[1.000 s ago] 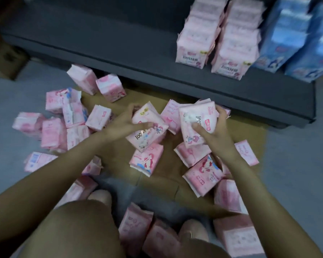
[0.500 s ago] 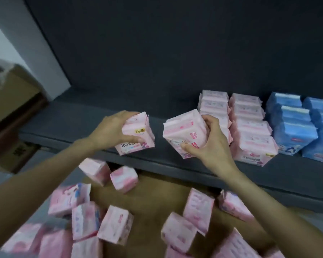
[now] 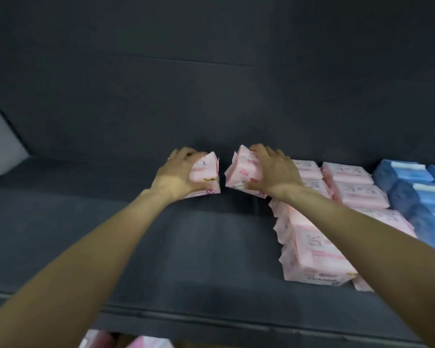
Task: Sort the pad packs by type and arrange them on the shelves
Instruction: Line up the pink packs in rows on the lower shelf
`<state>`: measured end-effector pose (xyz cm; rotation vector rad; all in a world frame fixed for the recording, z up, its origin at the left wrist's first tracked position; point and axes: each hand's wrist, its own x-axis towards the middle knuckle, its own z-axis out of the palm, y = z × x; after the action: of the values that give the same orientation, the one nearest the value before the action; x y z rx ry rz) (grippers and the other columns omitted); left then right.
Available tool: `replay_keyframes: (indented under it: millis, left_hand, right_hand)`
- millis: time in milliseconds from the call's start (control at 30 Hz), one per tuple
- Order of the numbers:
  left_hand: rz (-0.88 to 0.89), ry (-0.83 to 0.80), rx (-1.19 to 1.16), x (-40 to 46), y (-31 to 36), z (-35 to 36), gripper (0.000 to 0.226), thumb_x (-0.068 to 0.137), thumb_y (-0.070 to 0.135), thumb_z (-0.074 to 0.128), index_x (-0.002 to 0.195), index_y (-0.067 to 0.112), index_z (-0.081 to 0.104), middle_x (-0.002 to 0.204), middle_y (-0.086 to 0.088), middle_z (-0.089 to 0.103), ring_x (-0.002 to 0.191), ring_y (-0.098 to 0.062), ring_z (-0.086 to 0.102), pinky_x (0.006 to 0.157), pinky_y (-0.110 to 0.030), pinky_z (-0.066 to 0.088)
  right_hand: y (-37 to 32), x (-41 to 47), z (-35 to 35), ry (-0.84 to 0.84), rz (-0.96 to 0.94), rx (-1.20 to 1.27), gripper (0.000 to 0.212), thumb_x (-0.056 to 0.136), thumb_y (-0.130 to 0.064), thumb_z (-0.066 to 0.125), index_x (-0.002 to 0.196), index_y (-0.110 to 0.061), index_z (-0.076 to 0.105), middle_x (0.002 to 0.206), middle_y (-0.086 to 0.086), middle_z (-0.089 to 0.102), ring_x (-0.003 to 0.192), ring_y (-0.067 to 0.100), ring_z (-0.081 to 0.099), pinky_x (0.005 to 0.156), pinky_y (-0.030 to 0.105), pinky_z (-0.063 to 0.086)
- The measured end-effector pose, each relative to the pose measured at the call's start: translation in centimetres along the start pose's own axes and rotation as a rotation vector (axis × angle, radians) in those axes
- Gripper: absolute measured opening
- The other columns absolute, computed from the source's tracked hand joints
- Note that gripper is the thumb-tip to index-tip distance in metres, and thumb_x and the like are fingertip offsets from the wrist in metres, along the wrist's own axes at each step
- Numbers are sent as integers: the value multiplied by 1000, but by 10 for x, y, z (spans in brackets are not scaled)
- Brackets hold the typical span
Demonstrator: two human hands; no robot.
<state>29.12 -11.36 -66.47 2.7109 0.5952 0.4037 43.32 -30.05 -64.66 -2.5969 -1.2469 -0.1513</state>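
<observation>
seen from the head camera, both arms reach to the far back of a dark shelf [image 3: 136, 229]. the left hand [image 3: 177, 175] grips a pink pad pack [image 3: 206, 175], fingers curled over its top, the pack's base at the shelf surface. just right of it, apart by a narrow gap, the right hand [image 3: 274, 170] grips a second pink pack [image 3: 241, 172], which sits just beside the stacked pink packs [image 3: 314, 254] lined up in rows to the right. blue packs [image 3: 417, 194] stand at the far right. more pink packs [image 3: 148, 344] show below the shelf's near edge.
</observation>
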Motion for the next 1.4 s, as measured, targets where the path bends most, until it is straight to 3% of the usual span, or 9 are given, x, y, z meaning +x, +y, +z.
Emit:
replay_keyframes:
  millis: [200, 433, 633, 767, 1067, 1133, 1200, 1267, 1400]
  left_hand:
    - [29, 47, -26, 27, -32, 34, 79, 69, 47, 80, 139, 36, 44, 127, 4, 35, 122, -12, 31, 87, -30, 41]
    - [51, 37, 19, 58, -48, 56, 66, 86, 33, 68, 143, 37, 37, 147, 10, 35, 140, -12, 22, 111, -56, 20]
    - [140, 26, -80, 59, -46, 65, 61, 89, 30, 65, 143, 36, 38, 150, 16, 32, 141, -4, 19, 106, -36, 30]
    - [139, 42, -65, 58, -43, 70, 59, 90, 32, 62, 144, 34, 37, 152, 15, 30, 143, -5, 17, 109, -40, 32]
    - [55, -156, 399, 47, -13, 47, 64, 99, 43, 35, 152, 33, 1, 159, 16, -5, 146, -10, -14, 112, -62, -6]
    - [57, -50, 352, 27, 6, 39, 64, 98, 36, 41, 153, 28, 9, 160, 10, 6, 147, -13, -3, 115, -56, 0]
    - [120, 105, 210, -3, 34, 30, 53, 93, 27, 50, 144, 22, 38, 149, -1, 41, 140, -21, 30, 112, -44, 21]
    - [191, 254, 106, -41, 60, 21, 33, 91, 28, 52, 122, 23, 62, 115, 0, 68, 110, -24, 59, 88, -36, 43]
    - [257, 314, -104, -128, 119, 7, 28, 89, 42, 44, 95, 33, 69, 77, 17, 69, 75, -10, 67, 60, -25, 47]
  right_hand:
    - [-2, 40, 36, -44, -81, -283, 82, 74, -39, 77, 139, -25, 28, 135, -1, 45, 119, 29, 43, 95, 42, 36]
    - [-7, 58, 60, -64, -47, -384, 74, 77, -29, 75, 136, -17, 32, 135, 5, 35, 121, 30, 39, 96, 44, 40]
    - [0, 58, 63, -93, 53, -368, 70, 79, -28, 73, 135, -18, 32, 130, 7, 36, 119, 31, 42, 87, 42, 43]
    - [1, 57, 67, -118, 48, -436, 70, 82, -29, 68, 138, -20, 27, 131, 7, 34, 120, 29, 40, 87, 41, 42]
    - [-14, 34, 37, -209, 34, -388, 80, 91, -44, 53, 151, -14, 8, 151, 8, 20, 140, 27, 21, 114, 43, 21]
    - [-19, 9, 18, -123, -52, -279, 69, 91, -40, 52, 148, -14, 23, 154, 7, 18, 142, 25, 14, 115, 40, 17]
    - [-22, -28, 1, 5, -162, -146, 57, 88, -32, 56, 139, -14, 41, 152, 8, 26, 142, 26, 17, 114, 41, 21]
    - [-22, -67, -10, 140, -263, -48, 44, 84, -26, 59, 126, -12, 56, 141, 10, 44, 134, 30, 34, 107, 45, 33]
    - [-11, -163, -35, 226, -336, 54, 35, 83, -27, 47, 110, -12, 64, 109, 4, 64, 102, 25, 57, 84, 36, 47]
